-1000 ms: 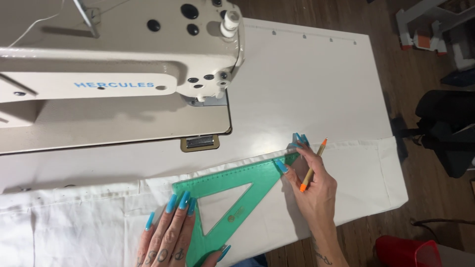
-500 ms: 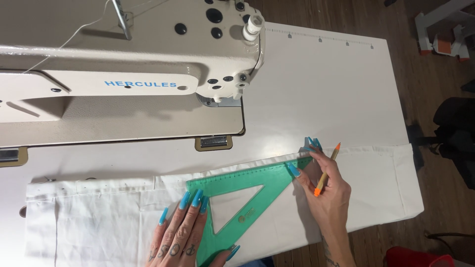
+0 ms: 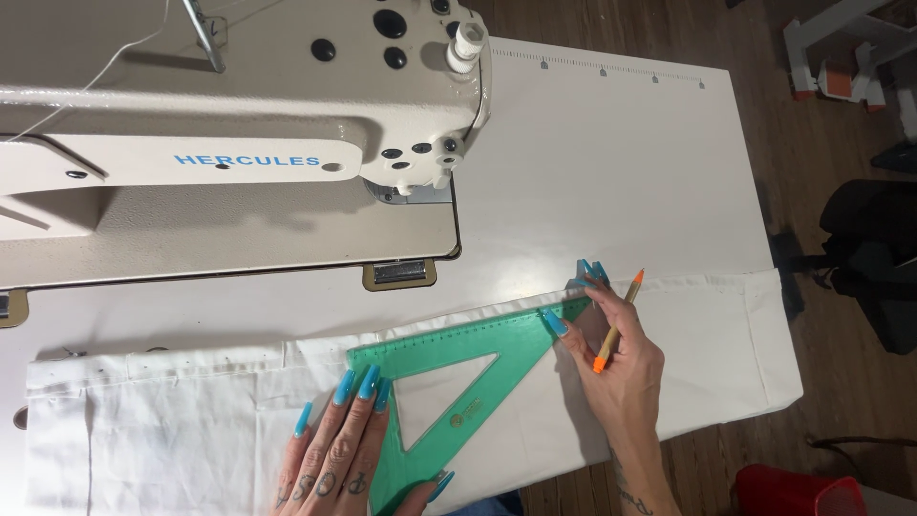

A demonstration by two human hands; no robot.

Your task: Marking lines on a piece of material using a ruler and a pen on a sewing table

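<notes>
The left hand [image 3: 334,444] lies spread flat, pressing the green transparent plastic set square [image 3: 449,382] onto white cloth [image 3: 181,430]. The right hand [image 3: 616,358], pinching an orange pen [image 3: 618,321], touches the square's far tip. Bare white tabletop [image 3: 611,172] lies beyond it.

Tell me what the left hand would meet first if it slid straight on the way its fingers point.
The left hand points up the white cloth toward the sewing machine. Probably it would cross the cloth's far edge and bare table, then meet the machine's base; depth is unclear.
</notes>
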